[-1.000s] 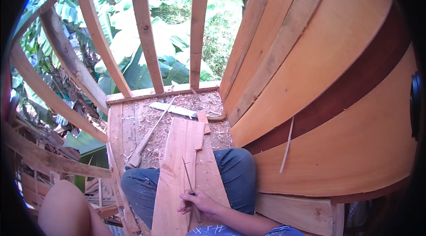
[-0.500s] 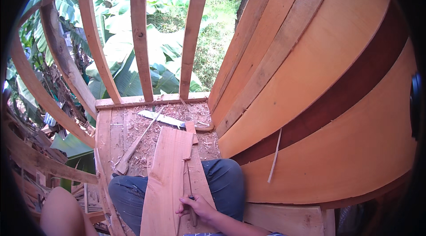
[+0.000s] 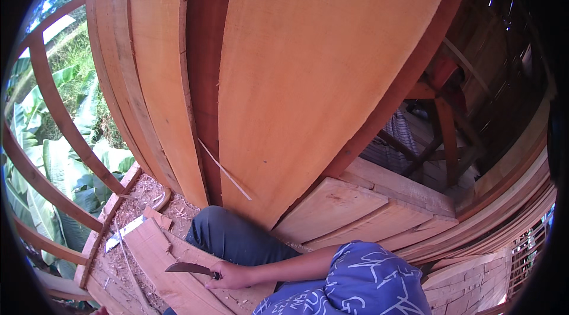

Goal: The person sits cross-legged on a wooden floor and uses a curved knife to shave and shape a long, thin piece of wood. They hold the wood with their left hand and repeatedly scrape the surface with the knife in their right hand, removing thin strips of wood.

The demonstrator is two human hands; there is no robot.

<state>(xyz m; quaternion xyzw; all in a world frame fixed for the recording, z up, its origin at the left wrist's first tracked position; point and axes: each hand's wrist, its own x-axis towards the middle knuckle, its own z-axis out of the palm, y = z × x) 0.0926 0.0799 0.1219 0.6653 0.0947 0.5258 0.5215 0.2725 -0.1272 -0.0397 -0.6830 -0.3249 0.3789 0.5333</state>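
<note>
My right hand [image 3: 231, 274] is closed around the handle of a knife [image 3: 189, 268]. The knife has a dark, curved blade, which points left over a pale wooden board [image 3: 172, 273]. This board slants across my lap, with my trousered knee [image 3: 228, 235] beside it. My left hand cannot be made out; only a sliver of skin shows at the lower left edge, too little to name. A small wood offcut [image 3: 157, 218] lies by the board's far end.
A saw [image 3: 124, 234] and a long stick [image 3: 135, 282] lie among shavings on the plank floor. A tall plank wall [image 3: 308, 60] rises ahead. Upright slats [image 3: 65, 101] stand at the left, with plants beyond. Stacked boards [image 3: 338, 211] and a wooden frame [image 3: 446, 137] are at the right.
The view has swung to the right, bringing the stacked boards and my blue patterned sleeve into sight. My right hand still grips the knife, and its blade now shows side-on above the board.
</note>
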